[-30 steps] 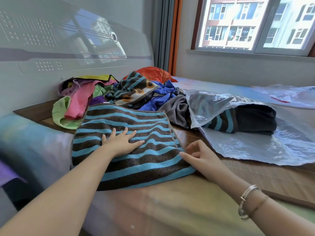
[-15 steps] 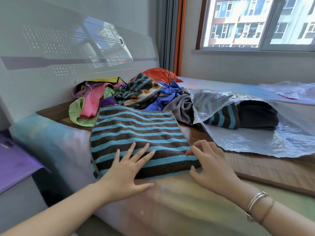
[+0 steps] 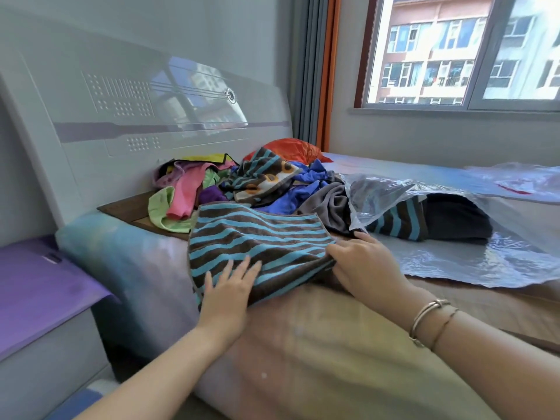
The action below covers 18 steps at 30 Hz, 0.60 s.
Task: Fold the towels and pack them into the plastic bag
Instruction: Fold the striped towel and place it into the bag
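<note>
Bed edge [image 3: 303,344]: brown-and-blue striped terry towel [image 3: 257,241] now lifted at right edge by right hand [image 3: 363,265], fingers tucked beneath; left hand [image 3: 230,286] slid nearer, fingers flat, spread; next fold begun.

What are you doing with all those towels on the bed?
A person is folding a striped towel at the edge of the bed. The left hand lies flat on its near edge, and the right hand grips its right corner. Beside it a plastic bag already holds folded towels. Behind lies a pile not yet folded.
</note>
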Tool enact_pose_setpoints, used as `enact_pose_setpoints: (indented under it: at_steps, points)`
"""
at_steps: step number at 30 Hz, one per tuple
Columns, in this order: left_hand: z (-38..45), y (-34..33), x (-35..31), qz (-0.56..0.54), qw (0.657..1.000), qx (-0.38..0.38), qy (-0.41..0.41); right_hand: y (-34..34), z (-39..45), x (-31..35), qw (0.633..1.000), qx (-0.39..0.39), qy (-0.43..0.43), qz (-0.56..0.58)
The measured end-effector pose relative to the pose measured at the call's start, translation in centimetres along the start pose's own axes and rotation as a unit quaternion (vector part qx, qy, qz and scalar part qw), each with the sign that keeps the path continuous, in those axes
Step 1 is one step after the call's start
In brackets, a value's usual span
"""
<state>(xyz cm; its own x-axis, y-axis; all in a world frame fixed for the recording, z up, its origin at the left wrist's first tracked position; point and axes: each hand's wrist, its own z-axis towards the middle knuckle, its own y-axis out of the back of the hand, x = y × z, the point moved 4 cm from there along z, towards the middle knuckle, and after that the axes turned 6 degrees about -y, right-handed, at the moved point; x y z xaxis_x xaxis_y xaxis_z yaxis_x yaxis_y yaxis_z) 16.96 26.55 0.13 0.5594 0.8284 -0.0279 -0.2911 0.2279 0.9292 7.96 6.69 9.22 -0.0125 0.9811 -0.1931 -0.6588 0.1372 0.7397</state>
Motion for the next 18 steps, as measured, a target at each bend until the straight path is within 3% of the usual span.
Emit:
enact_pose_setpoints:
  at_steps: [4,8,11,15,18]
  points:
    - [-1.1,2.3,5.7,-0.070,0.995,-0.054,0.050,0.6,0.2,-1.7,0.997,0.043,-0.035,-0.044]
    - [-2.8,4.1,7.8,-0.089,0.993,-0.046,0.067,0.4,-0.7,0.0,0.998,0.048,-0.014,-0.032]
    - [-3.5,4.7,9.2,-0.105,0.987,-0.041,0.113,-0.5,-1.2,0.4,0.993,0.108,-0.029,-0.042]
    - [-3.9,6.5,10.7,-0.231,0.940,-0.153,0.197,-1.2,-1.8,-0.4,0.984,0.144,-0.101,-0.042]
    - [-3.5,8.0,10.4,-0.372,0.890,-0.204,0.165,-1.2,-1.9,-1.0,0.980,0.148,-0.133,-0.007]
